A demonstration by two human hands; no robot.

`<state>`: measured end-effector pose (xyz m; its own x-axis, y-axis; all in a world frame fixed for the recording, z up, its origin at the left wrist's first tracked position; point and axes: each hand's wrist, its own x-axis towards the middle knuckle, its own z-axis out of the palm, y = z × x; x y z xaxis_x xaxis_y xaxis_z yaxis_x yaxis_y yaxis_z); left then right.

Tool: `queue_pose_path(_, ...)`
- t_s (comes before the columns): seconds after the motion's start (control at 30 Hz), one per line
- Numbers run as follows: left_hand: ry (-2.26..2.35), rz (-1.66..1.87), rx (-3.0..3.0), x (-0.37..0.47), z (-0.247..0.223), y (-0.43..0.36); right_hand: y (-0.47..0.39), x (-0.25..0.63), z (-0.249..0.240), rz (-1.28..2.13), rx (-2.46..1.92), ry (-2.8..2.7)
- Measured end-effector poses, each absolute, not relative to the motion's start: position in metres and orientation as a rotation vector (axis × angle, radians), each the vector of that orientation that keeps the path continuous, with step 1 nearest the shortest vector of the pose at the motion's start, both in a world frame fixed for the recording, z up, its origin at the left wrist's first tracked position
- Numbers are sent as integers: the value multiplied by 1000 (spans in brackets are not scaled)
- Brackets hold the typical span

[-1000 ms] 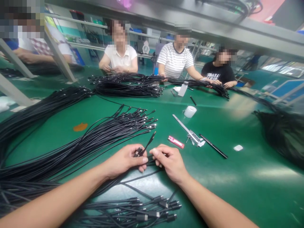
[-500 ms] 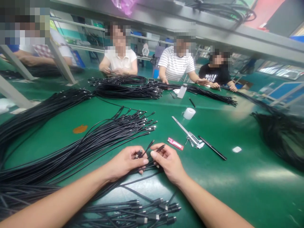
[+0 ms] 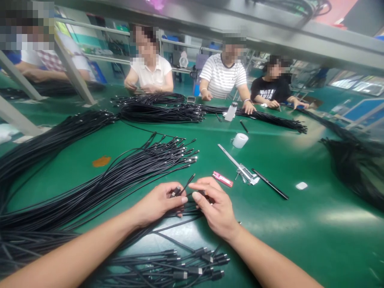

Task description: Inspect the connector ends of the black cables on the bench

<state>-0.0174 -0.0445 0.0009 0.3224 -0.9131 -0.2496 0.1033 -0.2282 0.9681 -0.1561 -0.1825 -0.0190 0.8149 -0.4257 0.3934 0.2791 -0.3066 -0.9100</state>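
Over the desk's [image 3: 270, 244] near side, the left hand [image 3: 160, 203] pinches cable ends [image 3: 189, 182]; the right hand [image 3: 218, 206] curls, grip unclear, likely needing gentle care next.

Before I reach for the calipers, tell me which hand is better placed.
Probably the right hand: the calipers lie closer to it, while the left hand, farther off, holds cable ends.

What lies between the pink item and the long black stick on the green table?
The wide end of the metal caliper lies between the pink item and the black stick, in the head view.
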Motion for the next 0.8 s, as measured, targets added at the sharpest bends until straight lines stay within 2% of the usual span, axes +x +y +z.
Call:
queue_pose_path(0.17,-840,-1115,1539,-15,1,-44,-181,-156,-14,-693,-1768,80)
queue_pose_path(0.37,-716,-1171,1508,-13,4,-43,-180,-149,-18,-544,-1531,282)
queue_pose_path(0.5,-893,-1139,1559,-12,5,-41,-179,-148,-18,-497,-1436,318)
queue_pose_path(0.8,-1106,-1018,1633,-11,2,-41,-180,-156,-15,-729,-1798,56)
